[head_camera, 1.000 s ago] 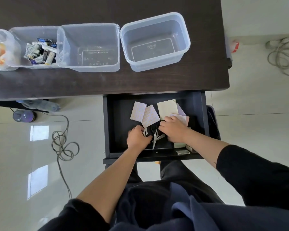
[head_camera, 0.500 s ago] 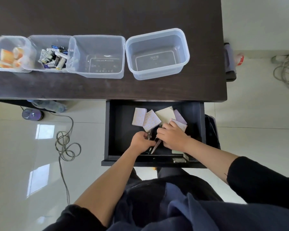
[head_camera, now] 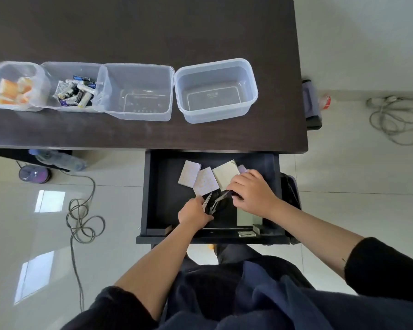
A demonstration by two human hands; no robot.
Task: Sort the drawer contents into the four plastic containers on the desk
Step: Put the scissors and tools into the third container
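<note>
While two containers (head_camera: pixel 17 86) were filled and two (head_camera: pixel 215 90) stood empty, scissors (head_camera: pixel 212 202) were gripped by both hands, left (head_camera: pixel 194 214) and right (head_camera: pixel 253 192), in the drawer (head_camera: pixel 162 186).

The dark brown wooden bench (head_camera: pixel 138 25) carries four clear plastic containers (head_camera: pixel 215 89): one with orange and white pieces (head_camera: pixel 11 91), one with black, white and blue batteries (head_camera: pixel 75 92). The black open drawer (head_camera: pixel 167 206) shows pale notepads speckled with pink dots (head_camera: pixel 205 181), a plain cream paper pad (head_camera: pixel 225 175) and silver-bladed scissors (head_camera: pixel 215 203). The sleeves (head_camera: pixel 386 270) are black.
</note>
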